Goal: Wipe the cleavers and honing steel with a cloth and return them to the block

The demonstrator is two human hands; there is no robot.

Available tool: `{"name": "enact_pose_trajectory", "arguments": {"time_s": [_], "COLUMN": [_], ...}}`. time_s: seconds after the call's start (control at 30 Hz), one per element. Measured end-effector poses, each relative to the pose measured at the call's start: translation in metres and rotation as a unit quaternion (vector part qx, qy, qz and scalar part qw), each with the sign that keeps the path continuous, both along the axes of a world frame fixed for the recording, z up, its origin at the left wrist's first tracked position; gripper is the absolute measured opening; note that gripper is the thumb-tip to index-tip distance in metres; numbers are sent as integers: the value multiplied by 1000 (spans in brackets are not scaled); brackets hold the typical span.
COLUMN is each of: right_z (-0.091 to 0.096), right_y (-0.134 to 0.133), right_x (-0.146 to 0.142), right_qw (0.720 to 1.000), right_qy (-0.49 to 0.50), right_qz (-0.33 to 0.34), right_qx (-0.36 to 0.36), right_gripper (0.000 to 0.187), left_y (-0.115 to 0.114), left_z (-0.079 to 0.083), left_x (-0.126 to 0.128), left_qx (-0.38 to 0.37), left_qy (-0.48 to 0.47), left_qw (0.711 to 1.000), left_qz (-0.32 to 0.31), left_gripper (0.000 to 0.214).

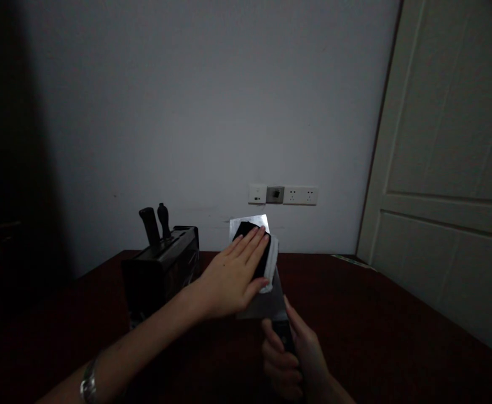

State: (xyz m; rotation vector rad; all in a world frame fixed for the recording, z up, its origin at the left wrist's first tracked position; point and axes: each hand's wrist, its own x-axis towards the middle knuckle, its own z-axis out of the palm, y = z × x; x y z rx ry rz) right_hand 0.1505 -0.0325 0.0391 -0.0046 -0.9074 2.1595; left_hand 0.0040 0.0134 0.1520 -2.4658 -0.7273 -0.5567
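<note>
My right hand is wrapped round the black handle of a cleaver, whose broad metal blade points up and away from me. Against the blade's face, my left hand presses a folded black and white cloth. The left fingers lie straight along the cloth, with the thumb at its lower edge. A bright upper corner of the blade shows beyond the cloth; most of the middle is covered by cloth and hand.
To the left, a dark knife block stands on the dark red-brown table, with two black handles sticking up from it. Behind are a pale wall with sockets and, at right, a panelled door. The light is dim.
</note>
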Motion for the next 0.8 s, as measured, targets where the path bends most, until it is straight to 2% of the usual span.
{"name": "enact_pose_trajectory", "arguments": {"time_s": [0.1, 0.2, 0.3, 0.43, 0.53, 0.67, 0.8], "right_z": [2, 5, 6, 7, 7, 4, 0], "right_y": [0, -1, -1, -1, 0, 0, -1], "right_x": [-2, -4, -5, -7, -7, -11, -17], "right_qw": [1000, 1000, 1000, 1000, 1000, 1000, 998], "right_qy": [3, 6, 12, 4, 12, 3, -24], "right_qz": [10, 16, 13, 8, -5, -16, -47], "right_qx": [-4, 3, 15, 11, 13, 18, 22], "right_gripper": [47, 47, 49, 50, 50, 51, 55], "left_y": [6, 1, -6, -9, -12, -17, -12], "left_z": [17, 24, 16, -4, -14, -16, -10], "left_x": [-18, -28, -26, -12, -3, -1, -1], "left_qx": [-37, -60, -59, 7, 34, 11, 3], "left_qy": [24, 35, 5, -103, -136, -132, -180], "left_qw": [999, 997, 998, 995, 989, 991, 984], "left_qz": [-26, -43, -37, 8, 39, 25, 1], "left_gripper": [65, 65, 62, 53, 48, 50, 44]}}
